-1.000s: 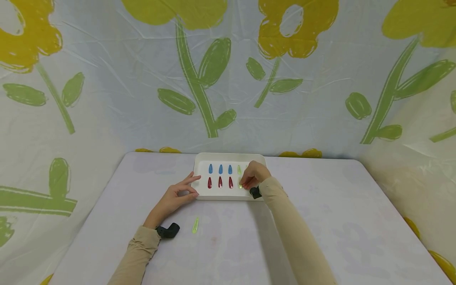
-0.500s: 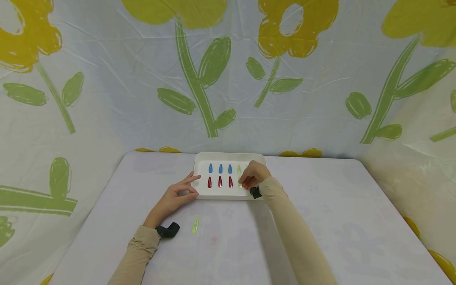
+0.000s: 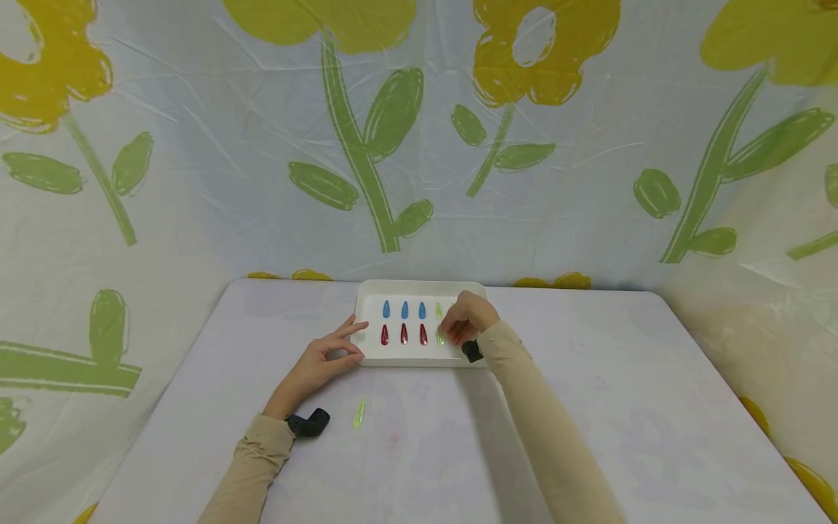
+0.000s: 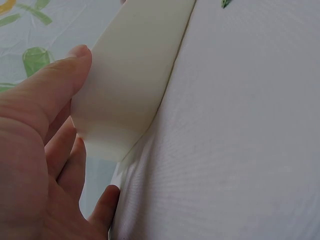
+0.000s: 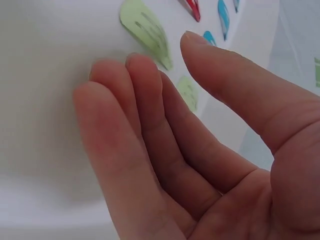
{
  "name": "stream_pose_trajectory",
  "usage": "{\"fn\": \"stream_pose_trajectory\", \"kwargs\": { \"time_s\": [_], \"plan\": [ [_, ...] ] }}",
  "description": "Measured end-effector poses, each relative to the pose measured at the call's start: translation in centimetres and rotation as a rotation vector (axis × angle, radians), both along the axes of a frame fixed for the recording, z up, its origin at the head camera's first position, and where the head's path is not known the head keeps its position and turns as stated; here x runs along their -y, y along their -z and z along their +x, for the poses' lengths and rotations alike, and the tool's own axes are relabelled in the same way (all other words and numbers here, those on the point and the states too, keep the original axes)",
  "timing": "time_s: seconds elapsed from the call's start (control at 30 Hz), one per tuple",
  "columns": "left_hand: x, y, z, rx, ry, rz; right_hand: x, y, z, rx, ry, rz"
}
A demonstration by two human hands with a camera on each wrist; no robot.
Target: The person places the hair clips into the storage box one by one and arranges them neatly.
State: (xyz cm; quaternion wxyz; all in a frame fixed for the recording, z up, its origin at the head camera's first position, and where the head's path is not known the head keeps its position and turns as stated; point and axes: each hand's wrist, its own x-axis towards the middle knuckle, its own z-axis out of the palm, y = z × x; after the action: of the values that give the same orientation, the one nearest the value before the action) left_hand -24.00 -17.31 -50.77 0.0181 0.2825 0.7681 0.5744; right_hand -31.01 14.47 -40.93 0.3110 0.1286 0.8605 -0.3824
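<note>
A white tray bears blue hair clips in its back row and red hair clips in front of them. My left hand holds the tray's front left corner, the thumb on its outer wall in the left wrist view. Over the tray's right part is my right hand, thumb apart from the relaxed fingers and nothing between them. A light green hair clip lies on the tray just beyond those fingertips. Another green clip is in the back row; the hand partly hides the right end.
One more green hair clip lies on the pale table in front of the tray, right of my left wrist. A flower-printed curtain stands behind the table and along both sides.
My right hand's fingers have drawn back slightly from the green hair clip in the front row, leaving it on the tray. The left hand has stayed at the tray's corner.
</note>
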Motion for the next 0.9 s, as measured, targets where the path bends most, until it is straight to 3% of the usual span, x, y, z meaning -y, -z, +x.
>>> {"fn": "stream_pose_trajectory", "kwargs": {
  "time_s": [0.23, 0.47, 0.7, 0.9],
  "plan": [
    [0.0, 0.0, -0.1, -0.001, 0.002, 0.006, 0.0, -1.6, 0.3, -0.052, -0.036, 0.016],
    [0.0, 0.2, -0.1, 0.005, 0.002, 0.01, 0.1, -2.8, 0.9, -0.176, -0.099, 0.025],
    [-0.1, 0.1, 0.0, -0.004, 0.001, 0.018, 0.5, -3.7, 2.6, -0.417, -0.225, -0.028],
    [-0.1, 0.0, 0.0, -0.011, -0.004, 0.009, 1.5, -4.8, 4.9, -0.612, -0.268, -0.079]
  ]
}}
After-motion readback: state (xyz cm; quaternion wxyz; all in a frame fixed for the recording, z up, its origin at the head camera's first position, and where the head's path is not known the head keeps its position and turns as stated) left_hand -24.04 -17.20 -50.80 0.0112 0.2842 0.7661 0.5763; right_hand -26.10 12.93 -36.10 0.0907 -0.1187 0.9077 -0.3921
